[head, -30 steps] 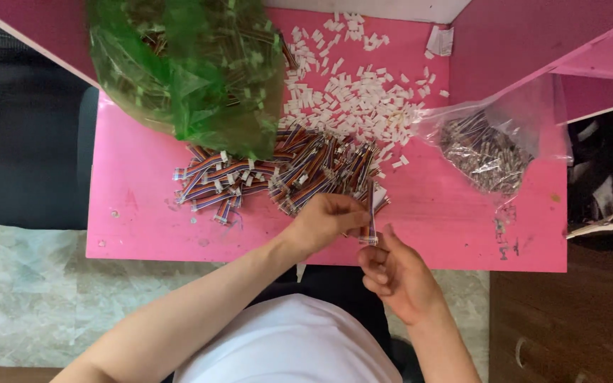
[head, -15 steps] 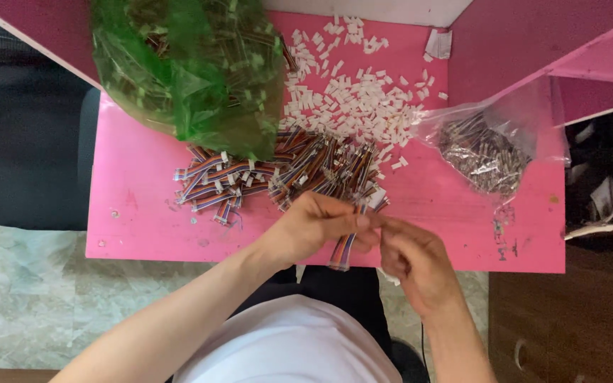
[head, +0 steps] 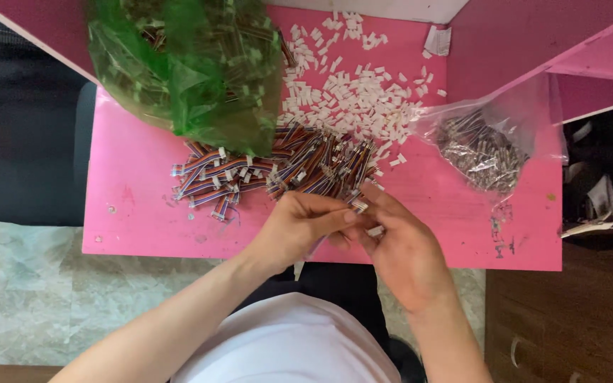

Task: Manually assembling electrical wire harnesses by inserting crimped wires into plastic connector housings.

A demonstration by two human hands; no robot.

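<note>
A: Over the near edge of the pink table (head: 129, 177), both hands meet. Left hand (head: 299, 227) has its fingers pinched together on a short multicoloured wire lead (head: 358, 206); right hand (head: 402, 248) is curled shut around the same lead's end, with a small white connector housing (head: 375, 231) at its fingertips.

B: Where's the lead exactly?

A: Between the two hands, touching both, just in front of the pile of wire leads (head: 278, 170). Held close to the body, probably so the fine ends stay steady and in sight.

B: Rest of the layout?

A: Loose white housings (head: 356, 92) are scattered behind the pile, within reach. Green plastic bag (head: 186, 64) sits at the back left, partly lying over the pile; it looks full of more leads. Clear plastic bag (head: 480, 145) of small metallic-looking parts lies off to the right, well apart from the hands. Can't tell what those parts are.

B: Anything else?

A: Dark chair (head: 15, 135) left of the table.
</note>
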